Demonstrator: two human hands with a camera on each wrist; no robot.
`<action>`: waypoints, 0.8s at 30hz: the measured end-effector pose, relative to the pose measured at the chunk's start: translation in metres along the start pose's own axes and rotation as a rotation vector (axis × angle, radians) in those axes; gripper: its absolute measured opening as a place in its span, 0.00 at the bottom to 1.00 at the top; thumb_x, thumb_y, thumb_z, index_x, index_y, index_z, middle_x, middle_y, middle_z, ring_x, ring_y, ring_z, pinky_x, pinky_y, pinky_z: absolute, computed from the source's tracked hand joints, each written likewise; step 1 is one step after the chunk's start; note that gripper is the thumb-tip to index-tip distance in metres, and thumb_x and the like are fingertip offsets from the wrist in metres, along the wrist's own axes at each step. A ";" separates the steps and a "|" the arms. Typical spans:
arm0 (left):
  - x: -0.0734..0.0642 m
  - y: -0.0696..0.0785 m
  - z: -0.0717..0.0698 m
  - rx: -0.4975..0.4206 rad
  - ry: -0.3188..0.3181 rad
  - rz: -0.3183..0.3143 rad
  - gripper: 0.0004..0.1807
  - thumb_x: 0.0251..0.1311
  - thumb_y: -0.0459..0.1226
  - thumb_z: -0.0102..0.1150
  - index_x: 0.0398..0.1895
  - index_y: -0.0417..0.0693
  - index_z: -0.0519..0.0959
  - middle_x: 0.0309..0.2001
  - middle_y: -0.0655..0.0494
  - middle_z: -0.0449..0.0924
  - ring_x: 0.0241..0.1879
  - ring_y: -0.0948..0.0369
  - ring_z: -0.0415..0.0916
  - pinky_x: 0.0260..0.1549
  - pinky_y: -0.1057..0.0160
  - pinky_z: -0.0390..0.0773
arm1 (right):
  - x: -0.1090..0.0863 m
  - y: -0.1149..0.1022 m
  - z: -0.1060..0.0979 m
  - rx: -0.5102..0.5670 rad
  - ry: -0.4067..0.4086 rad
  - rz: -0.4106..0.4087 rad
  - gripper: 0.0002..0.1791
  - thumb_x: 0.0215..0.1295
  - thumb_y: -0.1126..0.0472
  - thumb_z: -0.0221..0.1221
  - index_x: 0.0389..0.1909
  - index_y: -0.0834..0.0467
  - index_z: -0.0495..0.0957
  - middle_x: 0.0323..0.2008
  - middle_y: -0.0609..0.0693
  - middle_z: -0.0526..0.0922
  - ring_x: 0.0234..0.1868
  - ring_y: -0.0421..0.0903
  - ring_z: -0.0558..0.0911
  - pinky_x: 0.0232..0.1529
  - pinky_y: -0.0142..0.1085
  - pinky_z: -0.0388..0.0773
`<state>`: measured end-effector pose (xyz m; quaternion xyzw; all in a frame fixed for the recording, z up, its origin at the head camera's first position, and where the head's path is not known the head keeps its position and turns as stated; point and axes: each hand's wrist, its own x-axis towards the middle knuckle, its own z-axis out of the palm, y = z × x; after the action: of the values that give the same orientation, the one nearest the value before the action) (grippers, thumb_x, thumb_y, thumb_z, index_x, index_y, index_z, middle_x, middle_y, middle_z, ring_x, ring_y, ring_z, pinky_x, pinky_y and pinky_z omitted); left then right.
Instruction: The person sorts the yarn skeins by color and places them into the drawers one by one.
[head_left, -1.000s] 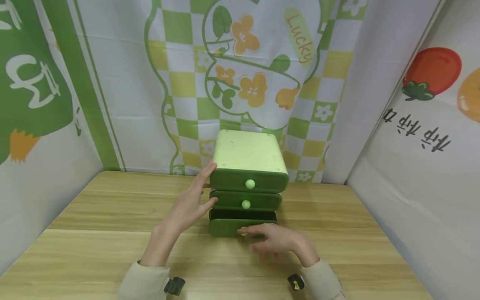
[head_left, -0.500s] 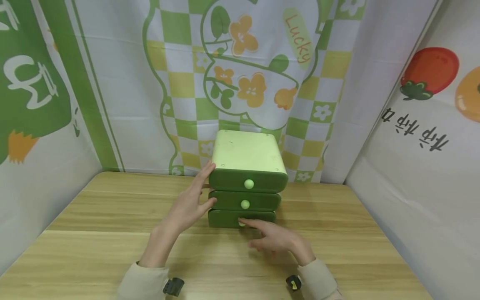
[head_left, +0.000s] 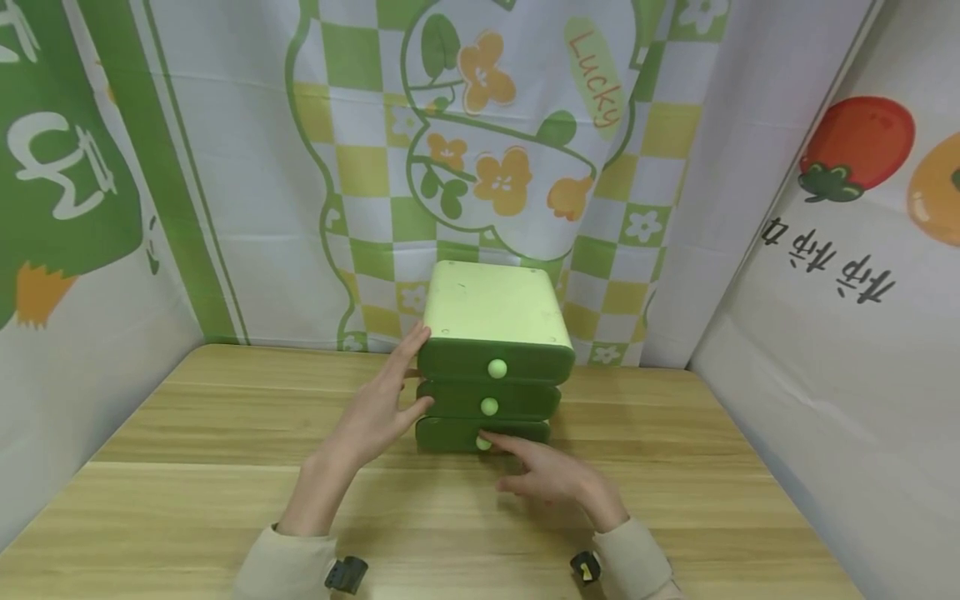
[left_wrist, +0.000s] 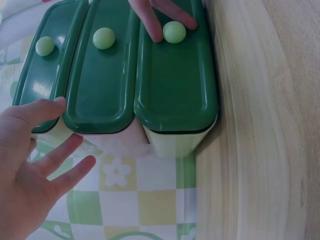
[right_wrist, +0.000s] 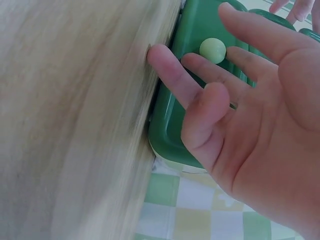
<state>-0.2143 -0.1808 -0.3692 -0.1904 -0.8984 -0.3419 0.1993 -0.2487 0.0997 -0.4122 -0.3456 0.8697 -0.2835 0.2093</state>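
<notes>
A small cabinet [head_left: 495, 302] with a pale green body and three dark green drawers stands on the table, each drawer with a round light green knob. All three drawers are pushed in. My left hand [head_left: 377, 412] rests against the cabinet's left side, fingers extended, its thumb at the front edge of the drawers. At the bottom drawer [head_left: 442, 434], my right hand [head_left: 551, 471] touches the front with straightened fingers. Those fingers lie on either side of the bottom knob [right_wrist: 212, 50] in the right wrist view, without curling round it.
The wooden table [head_left: 225, 433] extends on both sides and in front of the cabinet. Behind it hangs a checkered, flowered cloth [head_left: 363, 167]. Printed cloth walls [head_left: 832, 333] enclose the table left and right. Each sleeve has a dark wrist device nearby.
The bottom drawer, partly pulled out a second ago, has slid back into the cabinet as my right hand moved forward with it. My left hand has stayed in place.
</notes>
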 end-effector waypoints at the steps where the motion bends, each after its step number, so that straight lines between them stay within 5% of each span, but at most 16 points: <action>1: 0.000 0.000 0.000 0.000 -0.002 -0.002 0.55 0.62 0.33 0.66 0.81 0.67 0.39 0.81 0.60 0.38 0.61 0.42 0.75 0.54 0.40 0.78 | 0.000 0.000 0.000 -0.025 0.008 -0.017 0.38 0.71 0.55 0.59 0.78 0.47 0.55 0.74 0.54 0.63 0.38 0.48 0.84 0.41 0.40 0.84; 5: -0.002 0.001 0.000 0.000 -0.014 -0.012 0.55 0.63 0.34 0.65 0.81 0.67 0.38 0.82 0.58 0.37 0.65 0.43 0.71 0.56 0.40 0.77 | 0.000 0.000 -0.002 -0.166 0.107 -0.091 0.30 0.70 0.56 0.60 0.72 0.52 0.67 0.68 0.51 0.73 0.65 0.49 0.75 0.64 0.46 0.74; 9: -0.002 0.002 0.001 0.015 -0.023 -0.006 0.55 0.63 0.34 0.65 0.81 0.65 0.37 0.82 0.58 0.35 0.72 0.44 0.61 0.62 0.40 0.73 | -0.006 0.001 -0.012 -0.212 0.242 -0.150 0.19 0.69 0.58 0.61 0.60 0.56 0.79 0.56 0.50 0.83 0.52 0.45 0.83 0.54 0.40 0.81; 16: 0.001 0.000 0.000 0.097 0.002 0.035 0.57 0.59 0.35 0.69 0.81 0.51 0.37 0.81 0.47 0.40 0.77 0.43 0.49 0.73 0.40 0.54 | -0.023 0.004 -0.038 -0.248 0.394 -0.185 0.16 0.68 0.57 0.62 0.54 0.56 0.82 0.48 0.50 0.87 0.39 0.38 0.83 0.42 0.38 0.84; 24: -0.006 -0.015 -0.003 0.190 -0.145 -0.142 0.63 0.54 0.53 0.71 0.81 0.56 0.35 0.81 0.48 0.28 0.78 0.38 0.31 0.72 0.31 0.38 | -0.041 0.030 -0.059 -0.264 0.452 -0.095 0.14 0.68 0.55 0.62 0.50 0.57 0.85 0.46 0.53 0.88 0.40 0.45 0.85 0.43 0.45 0.84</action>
<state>-0.2158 -0.1941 -0.3779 -0.1307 -0.9500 -0.2539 0.1262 -0.2684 0.1678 -0.3804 -0.3385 0.9065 -0.2472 -0.0505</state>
